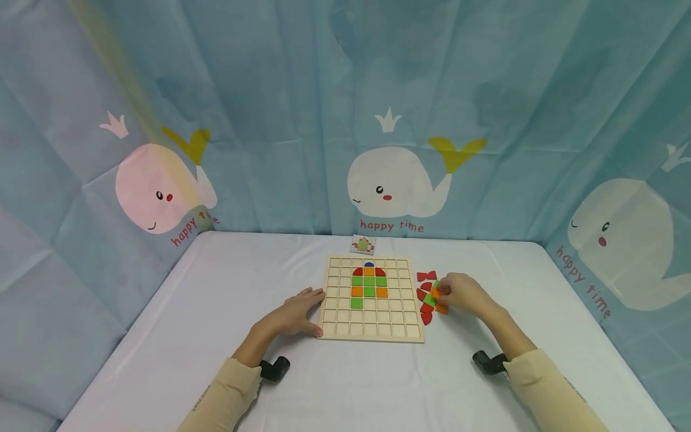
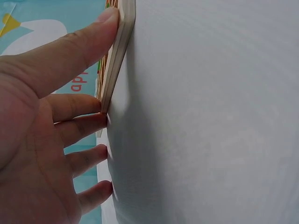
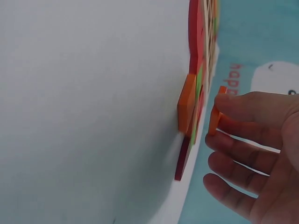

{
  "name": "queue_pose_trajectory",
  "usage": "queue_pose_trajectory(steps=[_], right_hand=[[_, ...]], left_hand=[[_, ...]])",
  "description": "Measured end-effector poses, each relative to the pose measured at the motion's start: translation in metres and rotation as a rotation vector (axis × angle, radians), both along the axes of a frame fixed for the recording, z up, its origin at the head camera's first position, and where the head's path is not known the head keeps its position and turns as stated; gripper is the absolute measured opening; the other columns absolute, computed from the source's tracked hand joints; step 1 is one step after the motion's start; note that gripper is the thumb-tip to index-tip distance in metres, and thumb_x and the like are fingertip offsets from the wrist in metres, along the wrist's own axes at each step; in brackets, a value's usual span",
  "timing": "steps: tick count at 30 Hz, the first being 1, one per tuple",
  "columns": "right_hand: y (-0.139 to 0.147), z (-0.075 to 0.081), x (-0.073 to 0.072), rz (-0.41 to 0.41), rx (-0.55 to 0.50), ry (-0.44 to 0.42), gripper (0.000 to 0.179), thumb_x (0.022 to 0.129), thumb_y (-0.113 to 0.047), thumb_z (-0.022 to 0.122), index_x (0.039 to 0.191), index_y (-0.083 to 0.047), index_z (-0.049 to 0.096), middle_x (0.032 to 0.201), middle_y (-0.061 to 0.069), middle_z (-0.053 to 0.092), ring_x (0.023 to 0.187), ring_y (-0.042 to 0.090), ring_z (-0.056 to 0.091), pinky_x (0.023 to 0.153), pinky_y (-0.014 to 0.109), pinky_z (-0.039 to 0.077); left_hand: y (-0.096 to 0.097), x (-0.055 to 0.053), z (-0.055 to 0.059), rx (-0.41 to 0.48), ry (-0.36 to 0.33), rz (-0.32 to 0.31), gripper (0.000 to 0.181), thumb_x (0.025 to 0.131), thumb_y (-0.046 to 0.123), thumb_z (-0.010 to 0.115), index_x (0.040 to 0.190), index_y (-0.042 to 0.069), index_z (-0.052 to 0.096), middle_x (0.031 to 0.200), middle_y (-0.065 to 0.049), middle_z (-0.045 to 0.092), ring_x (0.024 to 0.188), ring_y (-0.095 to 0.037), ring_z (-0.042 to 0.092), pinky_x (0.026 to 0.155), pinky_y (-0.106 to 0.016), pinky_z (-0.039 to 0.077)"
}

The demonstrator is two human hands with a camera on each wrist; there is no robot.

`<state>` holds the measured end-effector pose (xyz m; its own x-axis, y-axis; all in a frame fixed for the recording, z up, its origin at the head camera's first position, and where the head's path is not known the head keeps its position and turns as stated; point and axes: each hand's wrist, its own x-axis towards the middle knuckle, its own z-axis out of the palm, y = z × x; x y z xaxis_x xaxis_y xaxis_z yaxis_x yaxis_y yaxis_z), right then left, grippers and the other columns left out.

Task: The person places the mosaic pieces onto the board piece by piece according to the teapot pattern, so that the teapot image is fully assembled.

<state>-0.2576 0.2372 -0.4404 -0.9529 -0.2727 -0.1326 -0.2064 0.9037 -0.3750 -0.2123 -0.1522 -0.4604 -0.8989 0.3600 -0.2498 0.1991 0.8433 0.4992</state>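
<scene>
A wooden grid board [image 1: 335, 315] lies on the table, with green, orange, red and blue tiles set in its upper middle cells. My left hand [image 1: 294, 313] rests at the board's left edge, fingers spread, its thumb [image 2: 88, 44] on the near corner. My right hand [image 1: 463, 293] pinches an orange tile [image 3: 215, 116] between thumb and fingers, raised over the loose pieces right of the board. Among those pieces lie several red rounded pieces [image 1: 426, 318], a green tile [image 1: 429, 300] and another orange tile [image 3: 187, 105].
A small pattern card [image 1: 363, 244] lies behind the board, showing a coloured design on a grid. The white table [image 1: 227, 258] runs back to a blue curtain [image 1: 281, 120] printed with whales. A black wrist camera [image 1: 488, 362] sits on the right forearm.
</scene>
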Motion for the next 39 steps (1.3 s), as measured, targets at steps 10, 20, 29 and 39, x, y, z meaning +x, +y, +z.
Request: queue_pose_trajectory(steps=[10, 20, 29, 39], right_hand=[[-0.021, -0.002, 0.002, 0.028, -0.037, -0.004, 0.026, 0.084, -0.014, 0.074, 0.106, -0.001, 0.073, 0.098, 0.008, 0.071, 0.085, 0.018, 0.058, 0.081, 0.037, 0.057], [-0.043, 0.005, -0.003, 0.12, -0.042, 0.076, 0.025, 0.083, -0.017, 0.076, 0.103, -0.003, 0.074, 0.091, 0.005, 0.066, 0.08, 0.016, 0.058, 0.077, 0.035, 0.055], [-0.064, 0.009, -0.007, 0.2, -0.055, 0.097, 0.026, 0.083, -0.022, 0.077, 0.103, -0.005, 0.075, 0.092, 0.003, 0.068, 0.084, 0.017, 0.059, 0.08, 0.036, 0.054], [-0.09, 0.008, -0.005, 0.226, -0.036, 0.082, 0.021, 0.084, -0.017, 0.076, 0.102, -0.006, 0.075, 0.094, 0.003, 0.067, 0.084, 0.017, 0.056, 0.082, 0.036, 0.053]], left_hand=[[-0.001, -0.001, -0.001, -0.004, 0.005, -0.007, 0.09, 0.073, 0.026, 0.085, 0.148, 0.004, 0.04, 0.158, -0.012, 0.035, 0.15, -0.035, 0.021, 0.119, -0.058, 0.021], [0.001, -0.001, -0.003, -0.009, -0.007, 0.001, 0.09, 0.072, 0.027, 0.085, 0.148, 0.005, 0.041, 0.158, -0.011, 0.034, 0.15, -0.035, 0.02, 0.119, -0.058, 0.02], [0.0, -0.001, -0.003, -0.01, 0.004, -0.004, 0.09, 0.072, 0.027, 0.085, 0.147, 0.004, 0.041, 0.158, -0.012, 0.035, 0.15, -0.036, 0.02, 0.119, -0.058, 0.021], [0.0, -0.002, 0.0, -0.013, 0.002, -0.012, 0.09, 0.073, 0.027, 0.084, 0.148, 0.004, 0.039, 0.158, -0.013, 0.034, 0.15, -0.036, 0.02, 0.119, -0.059, 0.02]])
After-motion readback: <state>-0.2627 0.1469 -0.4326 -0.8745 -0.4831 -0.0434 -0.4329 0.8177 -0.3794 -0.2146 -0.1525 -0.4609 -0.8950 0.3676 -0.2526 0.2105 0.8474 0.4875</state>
